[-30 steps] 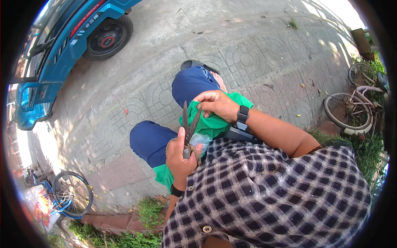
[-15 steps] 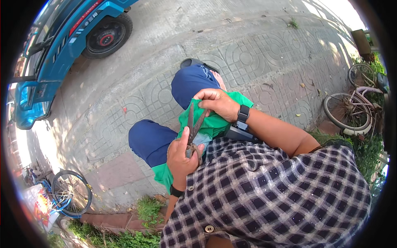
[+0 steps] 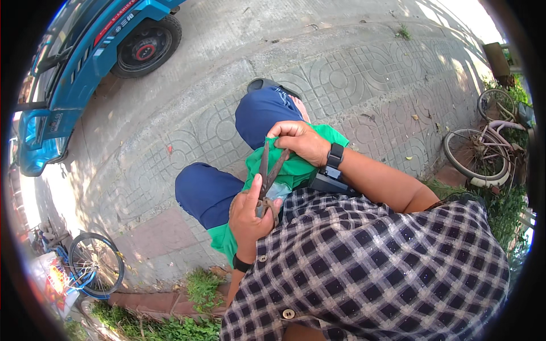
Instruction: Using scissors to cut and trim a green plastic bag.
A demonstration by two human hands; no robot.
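My left hand (image 3: 250, 213) is wrapped round the handles of dark, worn metal scissors (image 3: 273, 175), with its index finger stretched along them. The blades stand apart and point toward my right hand (image 3: 304, 142). That hand pinches an edge of green cloth (image 3: 298, 169) between thumb and fingers, close beside the blade tips. The cloth lies bunched across my lap, and more of it hangs by my left wrist. A pale, bluish-white piece (image 3: 278, 191) shows under the scissors; I cannot tell what it is. Whether the blades touch the cloth is hard to make out.
My knees in navy trousers (image 3: 207, 190) are under the cloth, above grey patterned paving (image 3: 341, 79). A blue cargo vehicle (image 3: 91, 68) stands at the upper left. One bicycle (image 3: 96, 264) is at the lower left, others (image 3: 478, 153) at the right. Weeds (image 3: 202, 290) grow along the lower edge.
Both hands keep their grips, and the scissor blades stay apart. The blades have tilted very slightly toward the right; the view itself has shifted a little.
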